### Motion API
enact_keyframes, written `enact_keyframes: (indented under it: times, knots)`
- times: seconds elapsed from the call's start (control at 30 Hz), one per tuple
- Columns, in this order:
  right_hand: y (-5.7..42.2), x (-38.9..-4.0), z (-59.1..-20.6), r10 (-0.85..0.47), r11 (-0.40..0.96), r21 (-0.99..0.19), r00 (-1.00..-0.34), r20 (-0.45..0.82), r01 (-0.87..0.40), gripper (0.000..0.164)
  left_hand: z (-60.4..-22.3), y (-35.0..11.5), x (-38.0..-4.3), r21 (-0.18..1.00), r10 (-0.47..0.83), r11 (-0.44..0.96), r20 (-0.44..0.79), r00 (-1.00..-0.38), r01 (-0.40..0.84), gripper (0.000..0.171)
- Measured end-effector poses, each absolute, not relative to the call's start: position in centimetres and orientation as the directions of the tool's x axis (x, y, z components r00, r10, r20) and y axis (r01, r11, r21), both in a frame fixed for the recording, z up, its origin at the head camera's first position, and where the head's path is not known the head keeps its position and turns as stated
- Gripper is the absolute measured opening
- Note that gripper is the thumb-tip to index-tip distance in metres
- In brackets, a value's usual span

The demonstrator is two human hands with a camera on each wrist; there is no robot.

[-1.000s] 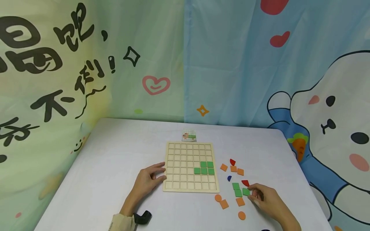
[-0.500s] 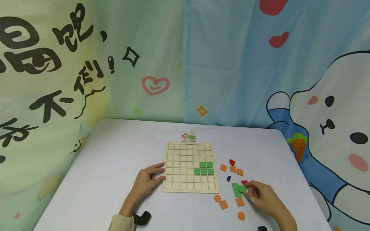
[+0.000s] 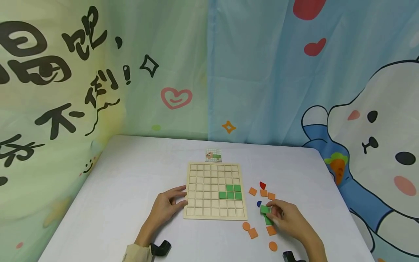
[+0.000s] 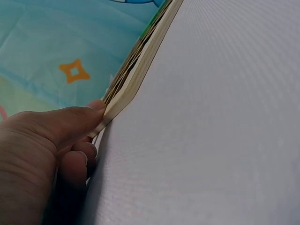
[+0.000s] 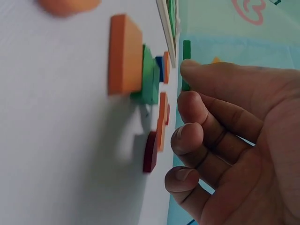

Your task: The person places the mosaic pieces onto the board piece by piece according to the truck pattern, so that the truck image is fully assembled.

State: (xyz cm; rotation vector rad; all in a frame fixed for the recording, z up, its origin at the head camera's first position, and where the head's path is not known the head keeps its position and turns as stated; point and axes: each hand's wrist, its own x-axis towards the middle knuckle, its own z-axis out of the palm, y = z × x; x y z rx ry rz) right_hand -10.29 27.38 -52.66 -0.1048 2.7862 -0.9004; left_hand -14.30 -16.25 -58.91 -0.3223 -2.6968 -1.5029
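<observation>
My right hand point(image 3: 288, 218) pinches a green square tile point(image 5: 187, 49) between thumb and index finger, held edge-on above the table in the right wrist view. Below it, more green tiles point(image 3: 268, 221) lie on the table, partly covered by the hand. A wooden grid board point(image 3: 206, 207) lies flat in the middle, with several green squares point(image 3: 230, 195) set in cells toward its right side. At the board's left edge rests my left hand point(image 3: 168, 203), thumb and fingertips touching the rim. In the left wrist view the thumb presses near a board corner.
Right of the board lie orange squares point(image 3: 253, 233), orange discs point(image 3: 273, 246), a dark blue half-round piece point(image 3: 259, 203) and a red piece point(image 3: 263, 185). A small picture card point(image 3: 213, 155) lies behind the board. A printed curtain point(image 3: 255, 91) hangs behind the white table point(image 3: 131, 174).
My right hand has picked up a green tile and shifted left with it, over the other green tiles. The second red piece is now hidden in the head view. My left hand stays put.
</observation>
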Motion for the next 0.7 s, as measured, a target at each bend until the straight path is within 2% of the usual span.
enact_keyframes:
  times: [0.47,0.7]
  knots:
    - [25.3,-12.3,-52.6,-0.243,0.779,-0.614,-0.964,-0.104,-0.13,0.022,-58.7,-16.3,-14.3,0.848,0.163,0.503,0.096,-0.982,0.167,0.031]
    - [24.6,-13.1,-53.1,-0.268,0.775,-0.607,-0.961,-0.07,-0.172,0.023,-58.8,-16.3,-14.3,0.848,0.162,0.493,0.131,-0.978,0.196,0.031]
